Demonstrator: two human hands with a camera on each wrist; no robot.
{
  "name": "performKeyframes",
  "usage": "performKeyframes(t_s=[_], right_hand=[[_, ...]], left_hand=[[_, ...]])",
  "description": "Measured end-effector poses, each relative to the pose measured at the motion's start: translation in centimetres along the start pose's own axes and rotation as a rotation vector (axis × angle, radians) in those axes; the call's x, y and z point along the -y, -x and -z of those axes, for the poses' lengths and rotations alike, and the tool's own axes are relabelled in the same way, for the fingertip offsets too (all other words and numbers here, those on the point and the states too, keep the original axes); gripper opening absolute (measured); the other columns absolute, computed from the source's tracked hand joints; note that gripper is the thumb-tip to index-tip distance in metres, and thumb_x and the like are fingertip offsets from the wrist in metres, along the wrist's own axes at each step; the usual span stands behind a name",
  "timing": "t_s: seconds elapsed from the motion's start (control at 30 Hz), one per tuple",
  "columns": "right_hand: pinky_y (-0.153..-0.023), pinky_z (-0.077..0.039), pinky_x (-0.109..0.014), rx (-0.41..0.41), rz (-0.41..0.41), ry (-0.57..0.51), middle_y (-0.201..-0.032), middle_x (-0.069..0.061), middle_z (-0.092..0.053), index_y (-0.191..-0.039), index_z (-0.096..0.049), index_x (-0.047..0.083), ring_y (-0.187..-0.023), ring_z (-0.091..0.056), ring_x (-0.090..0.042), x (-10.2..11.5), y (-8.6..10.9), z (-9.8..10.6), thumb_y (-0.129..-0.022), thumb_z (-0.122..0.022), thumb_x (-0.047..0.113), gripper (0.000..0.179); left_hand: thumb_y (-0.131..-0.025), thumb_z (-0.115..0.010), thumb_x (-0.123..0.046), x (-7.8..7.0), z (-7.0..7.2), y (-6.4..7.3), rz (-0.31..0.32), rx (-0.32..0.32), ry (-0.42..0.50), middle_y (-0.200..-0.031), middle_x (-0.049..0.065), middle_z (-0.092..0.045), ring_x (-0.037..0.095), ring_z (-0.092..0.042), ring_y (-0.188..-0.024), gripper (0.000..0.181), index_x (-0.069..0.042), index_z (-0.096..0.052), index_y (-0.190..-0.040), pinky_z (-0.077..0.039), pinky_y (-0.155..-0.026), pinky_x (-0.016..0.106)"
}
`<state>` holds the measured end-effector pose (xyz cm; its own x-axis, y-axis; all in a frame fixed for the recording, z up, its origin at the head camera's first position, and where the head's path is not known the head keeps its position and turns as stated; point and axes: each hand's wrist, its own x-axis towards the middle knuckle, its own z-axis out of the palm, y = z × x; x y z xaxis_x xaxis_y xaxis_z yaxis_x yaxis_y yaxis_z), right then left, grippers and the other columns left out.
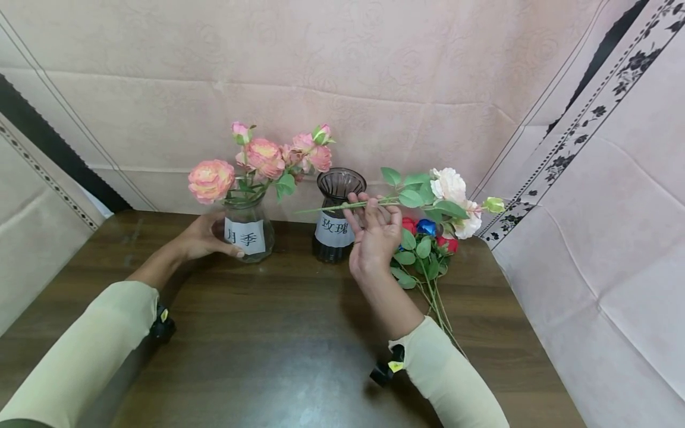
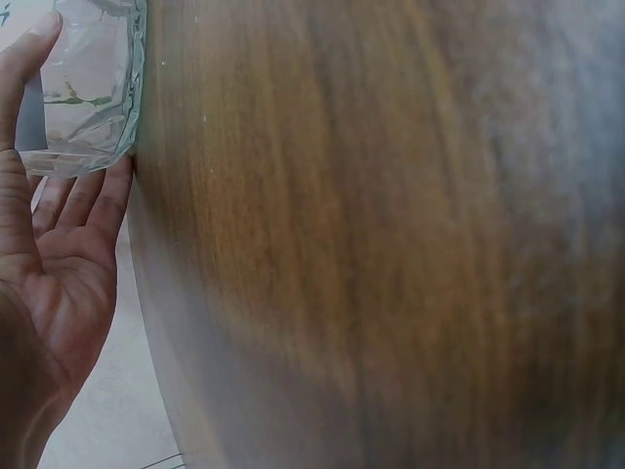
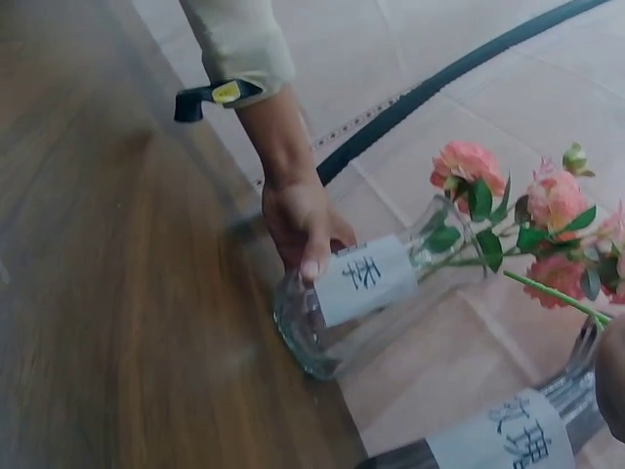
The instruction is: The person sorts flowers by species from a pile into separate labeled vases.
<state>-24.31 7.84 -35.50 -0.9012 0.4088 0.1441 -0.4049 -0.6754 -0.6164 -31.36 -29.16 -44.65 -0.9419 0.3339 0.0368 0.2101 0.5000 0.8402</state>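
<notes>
My left hand [image 1: 206, 238] holds the low part of a clear glass vase [image 1: 267, 241], thumb along the front by its white paper label [image 1: 244, 236]. The other fingers [image 2: 83, 200] reach round behind the glass in the left wrist view. Pink artificial flowers [image 1: 266, 157] stand in this vase. My right hand [image 1: 374, 238], palm turned up, pinches the green stem of a white artificial flower [image 1: 449, 185] between thumb and fingers. The stem lies nearly level, its cut end pointing left across the front of a dark glass vase [image 1: 333, 252], blossoms to the right.
Red and blue artificial roses [image 1: 426, 227] lie on the brown wooden table [image 1: 267, 356] to the right, stems toward me. The dark vase bears its own white label [image 1: 335, 229]. Pale cloth [image 1: 374, 71] hangs behind the table and along both sides.
</notes>
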Motion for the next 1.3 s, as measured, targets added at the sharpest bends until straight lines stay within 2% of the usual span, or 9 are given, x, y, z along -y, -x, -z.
performKeyframes(t_s=[0.23,0.43,0.63,0.8,0.97,1.1,1.23,1.3], right_hand=[[-0.097,-0.068,-0.050,0.033,-0.011,0.004,-0.119,-0.022,-0.082,-0.119,-0.060,0.008,-0.107,-0.086,-0.028,-0.9,1.3,-1.8,-0.114,-0.063,0.011,0.007],[-0.102,-0.066,-0.053,0.051,-0.020,0.003,-0.111,-0.012,-0.084,-0.119,-0.059,0.011,-0.108,-0.086,-0.027,-1.9,2.2,-3.3,-0.115,-0.063,0.014,0.007],[-0.105,-0.065,-0.056,0.068,-0.007,-0.008,-0.108,-0.009,-0.085,-0.119,-0.059,0.009,-0.107,-0.086,-0.026,-2.7,3.0,-4.9,-0.115,-0.062,0.011,0.006],[-0.105,-0.065,-0.056,0.076,-0.007,-0.018,-0.106,-0.008,-0.085,-0.117,-0.061,0.010,-0.107,-0.086,-0.025,-3.4,3.2,-6.1,-0.114,-0.064,0.012,0.005],[-0.104,-0.065,-0.056,0.066,-0.002,0.012,-0.104,-0.006,-0.086,-0.117,-0.062,0.007,-0.108,-0.086,-0.026,-4.4,3.2,-6.8,-0.114,-0.064,0.010,0.005],[-0.102,-0.066,-0.056,0.052,-0.007,0.043,-0.110,-0.012,-0.087,-0.115,-0.064,0.008,-0.110,-0.085,-0.028,-5.3,3.2,-7.1,-0.113,-0.066,0.010,0.004],[-0.096,-0.068,-0.053,0.043,-0.019,0.067,-0.116,-0.019,-0.086,-0.117,-0.067,0.006,-0.099,-0.085,-0.023,-6.0,3.1,-7.4,-0.111,-0.069,0.010,0.007],[-0.093,-0.070,-0.053,0.044,-0.025,0.077,-0.112,-0.017,-0.086,-0.119,-0.068,0.002,-0.092,-0.084,-0.020,-6.3,3.0,-7.7,-0.111,-0.069,0.008,0.010]], left_hand=[[-0.085,-0.101,-0.013,0.1,-0.1,0.0,-0.011,-0.007,-0.022,-0.149,0.026,-0.069,0.044,-0.065,-0.140,0.094,-0.003,-0.052,-0.164,-0.056,-0.097,0.017],[-0.085,-0.101,-0.012,0.3,0.0,0.0,-0.005,-0.004,-0.009,-0.150,0.025,-0.068,0.045,-0.063,-0.144,0.094,-0.005,-0.052,-0.164,-0.054,-0.098,0.016],[-0.085,-0.101,-0.011,0.2,-0.1,0.0,-0.020,-0.009,-0.005,-0.150,0.026,-0.067,0.043,-0.064,-0.141,0.094,-0.003,-0.052,-0.164,-0.056,-0.098,0.016],[-0.086,-0.101,-0.013,0.2,0.0,0.0,-0.016,-0.012,-0.013,-0.150,0.024,-0.068,0.040,-0.065,-0.139,0.092,-0.004,-0.053,-0.163,-0.055,-0.098,0.015],[-0.086,-0.101,-0.012,0.3,0.0,0.1,-0.011,-0.005,0.001,-0.152,0.023,-0.067,0.043,-0.064,-0.142,0.091,-0.005,-0.053,-0.163,-0.054,-0.098,0.015],[-0.086,-0.100,-0.010,0.3,0.0,0.0,-0.017,-0.006,0.006,-0.153,0.024,-0.066,0.045,-0.062,-0.144,0.093,-0.005,-0.052,-0.164,-0.054,-0.098,0.015],[-0.086,-0.100,-0.010,0.4,0.0,-0.1,-0.023,-0.007,0.007,-0.154,0.024,-0.065,0.046,-0.061,-0.146,0.094,-0.005,-0.051,-0.165,-0.054,-0.099,0.015],[-0.085,-0.100,-0.010,0.4,0.0,-0.1,-0.025,-0.009,0.010,-0.153,0.024,-0.065,0.046,-0.062,-0.145,0.094,-0.005,-0.051,-0.165,-0.055,-0.099,0.015]])
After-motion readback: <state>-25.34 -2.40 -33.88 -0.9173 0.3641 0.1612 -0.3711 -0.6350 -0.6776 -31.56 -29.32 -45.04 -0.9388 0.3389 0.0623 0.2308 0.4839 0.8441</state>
